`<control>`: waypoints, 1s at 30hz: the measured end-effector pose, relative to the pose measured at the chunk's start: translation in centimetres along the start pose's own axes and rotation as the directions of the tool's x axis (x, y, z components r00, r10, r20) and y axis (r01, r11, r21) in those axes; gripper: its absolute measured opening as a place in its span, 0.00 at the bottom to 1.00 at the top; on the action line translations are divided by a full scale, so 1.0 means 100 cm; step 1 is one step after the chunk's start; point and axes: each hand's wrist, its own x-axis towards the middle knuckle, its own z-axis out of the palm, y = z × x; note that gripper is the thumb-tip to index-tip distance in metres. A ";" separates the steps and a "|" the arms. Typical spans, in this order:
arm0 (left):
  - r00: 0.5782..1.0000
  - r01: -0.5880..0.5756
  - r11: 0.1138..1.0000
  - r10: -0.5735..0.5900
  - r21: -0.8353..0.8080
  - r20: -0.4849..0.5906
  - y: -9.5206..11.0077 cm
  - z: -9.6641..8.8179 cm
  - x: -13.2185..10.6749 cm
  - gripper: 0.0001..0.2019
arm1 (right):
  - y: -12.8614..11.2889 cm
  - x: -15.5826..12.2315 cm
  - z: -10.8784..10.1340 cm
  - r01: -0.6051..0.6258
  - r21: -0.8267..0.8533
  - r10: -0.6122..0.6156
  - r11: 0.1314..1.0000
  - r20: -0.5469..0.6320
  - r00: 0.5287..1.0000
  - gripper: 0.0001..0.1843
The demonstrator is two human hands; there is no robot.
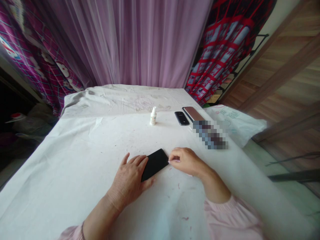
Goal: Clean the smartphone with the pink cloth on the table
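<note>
A black smartphone [155,164] lies tilted on the white-covered table, its dark screen facing up. My left hand [131,178] grips its left end, with the thumb along the near side and fingers over the far side. At the phone's right end, my right hand [186,160] is closed in a pinch. Between its fingertips shows a thin pale pink piece [174,161] that looks like folded cloth; most of it is hidden by the hand. The tip of this piece meets the phone's right edge.
A small white spray bottle [153,116] stands beyond the phone. Farther right lie a small dark phone [181,118], a rose-coloured phone [193,114] and a pixelated item [210,135]. A plastic bag [236,121] sits past the table's right edge; curtains [140,43] hang behind.
</note>
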 end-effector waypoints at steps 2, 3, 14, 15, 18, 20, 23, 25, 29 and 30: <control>0.999 0.030 0.999 -0.029 0.011 -0.045 0.001 0.009 0.001 0.28 | 0.002 0.000 0.003 0.074 0.044 -0.075 0.996 0.014 0.997 0.10; 0.997 0.037 0.999 -0.036 0.011 -0.063 0.000 0.013 0.001 0.28 | 0.003 0.001 0.005 0.102 0.058 -0.102 0.993 0.004 0.995 0.10; 0.997 -0.005 0.997 -0.002 -0.076 -0.082 -0.006 0.020 0.003 0.25 | 0.001 0.015 0.027 0.120 -0.036 -0.125 0.992 -0.222 0.967 0.11; 0.996 -0.010 0.997 0.003 -0.081 -0.085 -0.007 0.021 0.003 0.25 | 0.000 0.017 0.029 0.111 -0.052 -0.120 0.993 -0.237 0.964 0.10; 0.995 -0.012 0.995 0.003 -0.094 -0.098 -0.008 0.022 0.003 0.24 | -0.001 0.021 0.033 0.092 -0.076 -0.109 0.993 -0.275 0.955 0.09; 0.995 -0.012 0.995 0.002 -0.098 -0.102 -0.009 0.023 0.003 0.25 | -0.001 0.023 0.033 0.082 -0.075 -0.100 0.994 -0.279 0.955 0.09; 0.994 -0.005 0.996 -0.004 -0.091 -0.106 -0.008 0.022 0.003 0.24 | -0.001 0.021 0.030 0.070 -0.055 -0.082 0.996 -0.250 0.965 0.10; 0.993 0.002 0.997 -0.012 -0.081 -0.121 -0.007 0.022 0.003 0.24 | -0.002 0.017 0.025 0.057 -0.040 -0.065 0.998 -0.209 0.976 0.10; 0.990 0.009 0.998 -0.019 -0.068 -0.142 -0.006 0.022 0.002 0.24 | -0.003 0.007 0.014 0.029 -0.039 -0.033 0.999 -0.106 0.994 0.11; 0.990 0.010 0.998 -0.019 -0.066 -0.141 -0.007 0.022 0.002 0.24 | -0.002 0.005 0.012 0.038 -0.038 -0.040 0.999 -0.078 0.996 0.10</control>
